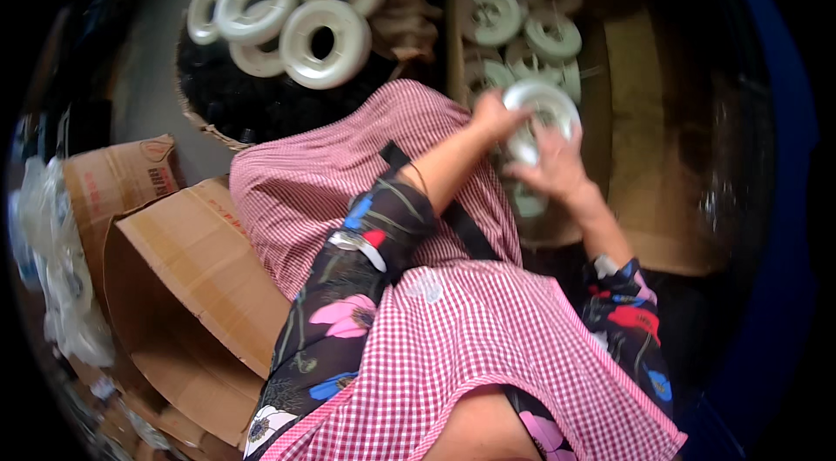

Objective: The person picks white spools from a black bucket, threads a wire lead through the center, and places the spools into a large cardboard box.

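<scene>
Before me, over the near part of an open cardboard box, a round white plastic part (541,93) with a raised rim and recessed middle is between my two hands. My left hand (498,116) grips its left edge, thumb lying across the rim. On its lower right side my right hand (556,159) has hold of it, fingers spread over the face; motion blurs them. Beneath and beyond, several similar round white parts (554,35) lie in the cardboard box (597,154), some showing spoked centres. My forearms and hands cover part of the nearest ones.
At the upper left, several white plastic rings (356,59) are heaped over a container of small black pieces (215,92). Opened cardboard cartons (196,265) and clear plastic wrapping (62,265) are at my left. A checked apron (457,330) covers my lap.
</scene>
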{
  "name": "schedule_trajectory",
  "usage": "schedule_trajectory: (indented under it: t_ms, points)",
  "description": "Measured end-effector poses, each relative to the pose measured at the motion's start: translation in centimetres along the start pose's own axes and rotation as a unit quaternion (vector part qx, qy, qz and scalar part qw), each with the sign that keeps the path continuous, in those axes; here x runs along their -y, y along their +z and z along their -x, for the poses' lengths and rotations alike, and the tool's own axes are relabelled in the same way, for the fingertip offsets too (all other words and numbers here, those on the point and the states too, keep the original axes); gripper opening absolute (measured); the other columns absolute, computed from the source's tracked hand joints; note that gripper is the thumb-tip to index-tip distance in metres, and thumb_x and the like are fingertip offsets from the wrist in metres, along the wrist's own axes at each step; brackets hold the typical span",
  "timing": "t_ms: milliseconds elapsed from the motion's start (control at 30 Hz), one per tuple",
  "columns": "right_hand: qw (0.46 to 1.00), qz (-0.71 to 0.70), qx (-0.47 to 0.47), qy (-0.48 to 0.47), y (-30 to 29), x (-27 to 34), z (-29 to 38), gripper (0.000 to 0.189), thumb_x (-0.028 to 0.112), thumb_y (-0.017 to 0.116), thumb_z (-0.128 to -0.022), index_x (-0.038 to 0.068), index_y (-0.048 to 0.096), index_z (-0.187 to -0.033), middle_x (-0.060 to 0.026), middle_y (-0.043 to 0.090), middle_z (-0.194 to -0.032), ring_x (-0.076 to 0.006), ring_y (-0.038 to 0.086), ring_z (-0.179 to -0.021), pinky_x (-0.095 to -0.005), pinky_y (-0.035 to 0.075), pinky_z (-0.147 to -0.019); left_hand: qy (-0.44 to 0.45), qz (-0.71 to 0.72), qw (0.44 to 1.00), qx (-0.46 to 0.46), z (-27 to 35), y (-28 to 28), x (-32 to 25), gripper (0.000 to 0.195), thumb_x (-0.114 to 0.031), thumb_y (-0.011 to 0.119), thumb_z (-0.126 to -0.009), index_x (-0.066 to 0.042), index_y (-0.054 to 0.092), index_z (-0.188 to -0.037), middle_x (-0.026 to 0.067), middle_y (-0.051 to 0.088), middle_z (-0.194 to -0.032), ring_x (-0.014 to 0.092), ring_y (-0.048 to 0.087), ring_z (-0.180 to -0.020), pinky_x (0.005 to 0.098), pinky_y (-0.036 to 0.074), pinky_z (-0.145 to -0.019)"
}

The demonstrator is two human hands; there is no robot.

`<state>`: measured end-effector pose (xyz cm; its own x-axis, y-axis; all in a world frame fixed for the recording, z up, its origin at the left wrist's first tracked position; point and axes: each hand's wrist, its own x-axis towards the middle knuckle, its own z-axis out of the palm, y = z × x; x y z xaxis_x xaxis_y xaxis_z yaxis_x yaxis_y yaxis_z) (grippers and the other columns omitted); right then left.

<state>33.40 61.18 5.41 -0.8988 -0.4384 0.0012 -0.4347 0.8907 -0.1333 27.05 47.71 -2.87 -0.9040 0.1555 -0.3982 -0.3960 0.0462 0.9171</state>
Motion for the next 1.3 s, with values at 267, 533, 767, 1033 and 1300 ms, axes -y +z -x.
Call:
schedule_trajectory:
  t_ms: [267,533,767,1033,1300]
  points:
    - [0.935,-0.174,0.022,0.307,3.7,-4.2,2.4,0.039,0.036,0.065,-0.075,0.006,0.063,-0.1,-0.0122,0.066,-0.086,-0.0299,0.062,-0.086,-0.0441,0.043,-0.084,0.153,0.174,0.949,-0.216,-1.5,-15.0,-13.5,0.046,-0.033,0.071,-0.078,0.002,0.05,-0.1,0.01,0.057,-0.087,0.02,0.058,-0.072,0.0338,0.053,-0.067]
    - [0.807,-0.002,0.541,0.238,19.5,-4.2,8.7,0.072,0.053,0.065,-0.067,0.006,0.056,-0.121,-0.0169,0.053,-0.128,-0.0306,0.049,-0.12,-0.0516,0.025,-0.107,0.025,0.139,0.986,-0.092,0.0,-16.7,-14.7,0.038,-0.027,0.065,-0.085,0.003,0.054,-0.106,0.0144,0.061,-0.101,0.025,0.061,-0.092,0.0368,0.054,-0.074]
    - [0.957,0.008,0.175,0.231,7.1,-4.7,5.9,0.05,0.024,0.068,-0.06,0.007,0.064,-0.107,-0.0136,0.06,-0.109,-0.0319,0.053,-0.105,-0.0463,0.034,-0.096,-0.123,-0.035,0.989,0.079,2.4,-1.3,-2.9,0.08,-0.048,0.063,-0.081,0.012,0.042,-0.128,0.0257,0.056,-0.118,0.032,0.057,-0.108,0.0364,0.048,-0.089]
    - [0.994,0.004,-0.078,0.081,-1.1,0.6,3.3,0.074,0.019,0.076,-0.057,0.01,0.05,-0.126,-0.01,0.051,-0.121,-0.027,0.041,-0.122,-0.0508,0.019,-0.106,-0.011,0.045,0.998,0.053,1.7,-0.1,-1.2,0.055,-0.037,0.067,-0.079,0.008,0.055,-0.107,0.021,0.063,-0.096,0.026,0.063,-0.084,0.0342,0.051,-0.073]
    - [0.977,0.003,0.011,0.212,2.9,2.2,0.2,0.08,0.027,0.072,-0.069,0.0,0.035,-0.134,-0.0184,0.05,-0.124,-0.0338,0.042,-0.119,-0.0524,0.023,-0.1,0.074,-0.067,0.993,-0.061,3.6,0.9,-1.0,0.05,-0.027,0.065,-0.08,0.007,0.043,-0.111,0.0289,0.059,-0.099,0.038,0.061,-0.091,0.042,0.049,-0.079]
